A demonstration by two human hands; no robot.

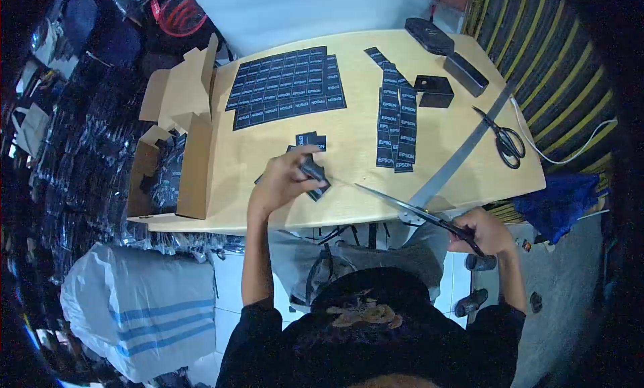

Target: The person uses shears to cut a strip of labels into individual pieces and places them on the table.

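Note:
My left hand [285, 180] pinches a small stack of black labels [313, 171] over the front middle of the table. Beneath and around it lie several loose cut labels [315, 143] printed EPSON. My right hand [481, 232] grips the handles of large scissors [416, 210] at the table's front edge, their blades pointing left toward the labels. Behind, black label sheets [288, 86] lie overlapped. Long label strips [397, 119] rest right of the middle. An open cardboard box [194, 166] holding many dark labels stands at the left.
A second pair of scissors [502, 136] lies at the right, near a long metal ruler [463, 153]. Black boxes [435, 91] and a dark case [429, 36] sit at the back right. A white cable [557, 162] hangs off the right edge. A white sack [147, 307] stands on the floor.

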